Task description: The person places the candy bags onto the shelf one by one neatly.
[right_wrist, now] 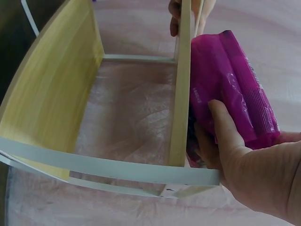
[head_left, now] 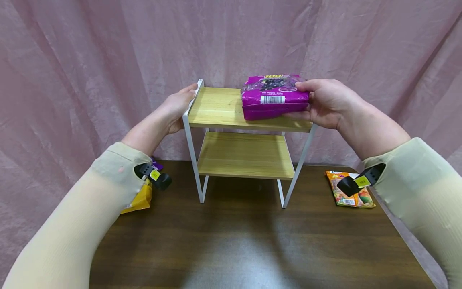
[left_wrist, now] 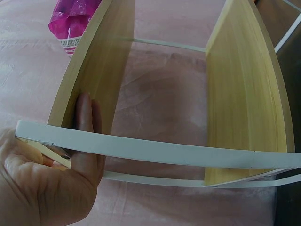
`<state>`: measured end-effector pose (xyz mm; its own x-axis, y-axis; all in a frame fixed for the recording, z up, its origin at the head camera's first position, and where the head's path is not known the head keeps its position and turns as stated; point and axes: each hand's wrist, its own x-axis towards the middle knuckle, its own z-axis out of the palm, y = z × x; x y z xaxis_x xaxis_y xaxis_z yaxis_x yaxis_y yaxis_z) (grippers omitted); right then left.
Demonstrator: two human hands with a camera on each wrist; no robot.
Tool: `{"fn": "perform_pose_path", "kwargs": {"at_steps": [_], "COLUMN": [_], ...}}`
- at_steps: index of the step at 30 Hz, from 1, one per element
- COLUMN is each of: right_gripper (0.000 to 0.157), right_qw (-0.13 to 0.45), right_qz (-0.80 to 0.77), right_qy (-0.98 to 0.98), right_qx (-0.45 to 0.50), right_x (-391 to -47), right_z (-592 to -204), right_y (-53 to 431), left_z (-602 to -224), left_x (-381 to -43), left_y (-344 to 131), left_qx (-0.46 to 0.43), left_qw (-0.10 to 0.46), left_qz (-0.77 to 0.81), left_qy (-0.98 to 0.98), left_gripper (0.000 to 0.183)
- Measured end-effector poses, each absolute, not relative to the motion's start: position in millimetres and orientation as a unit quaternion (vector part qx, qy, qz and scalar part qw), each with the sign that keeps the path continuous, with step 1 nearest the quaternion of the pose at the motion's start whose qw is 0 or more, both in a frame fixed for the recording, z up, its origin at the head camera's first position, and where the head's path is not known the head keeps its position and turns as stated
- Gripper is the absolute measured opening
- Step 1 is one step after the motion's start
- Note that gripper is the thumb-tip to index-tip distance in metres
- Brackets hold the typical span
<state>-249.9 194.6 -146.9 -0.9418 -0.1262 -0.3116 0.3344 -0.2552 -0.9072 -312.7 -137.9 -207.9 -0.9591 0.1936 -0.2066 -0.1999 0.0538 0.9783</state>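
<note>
Pale sleeves [head_left: 68, 224] reach toward a two-tier wooden shelf [head_left: 216, 105] on the desk [head_left: 231, 241]; the left hand [head_left: 177, 110] grips its upper left edge, and the right hand's [head_left: 330, 102] fingers hold a purple berry-printed packet [head_left: 268, 100] over its top at the right, with an orange packet [head_left: 356, 200] lying right of the shelf
</note>
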Motion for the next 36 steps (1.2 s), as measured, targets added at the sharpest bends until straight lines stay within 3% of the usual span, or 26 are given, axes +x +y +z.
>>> {"fn": "perform_pose_path", "kwargs": {"at_steps": [6,24,36], "right_gripper": [0.062,0.091,0.083], "right_qw": [0.161,0.18,0.185], "right_qz": [-0.774,-0.763,-0.765], "right_qy": [0.607,0.618,0.615], "right_qx": [0.076,0.062,0.046], "right_x": [-247.7,-240.2,-238.9], "right_z": [-143.9,-136.9,-130.3], "right_y": [198.6,213.4,232.0], "left_z": [-208.2,-211.0,-212.0], "left_x": [-312.0,-313.4,-314.8], "left_y": [-138.2,-134.7,-134.3], "left_qx": [0.001,0.007,0.003], "left_qw": [0.144,0.149,0.147], "left_qz": [0.687,0.689,0.688], "left_qy": [0.713,0.709,0.711], "left_gripper": [0.051,0.051,0.05]}}
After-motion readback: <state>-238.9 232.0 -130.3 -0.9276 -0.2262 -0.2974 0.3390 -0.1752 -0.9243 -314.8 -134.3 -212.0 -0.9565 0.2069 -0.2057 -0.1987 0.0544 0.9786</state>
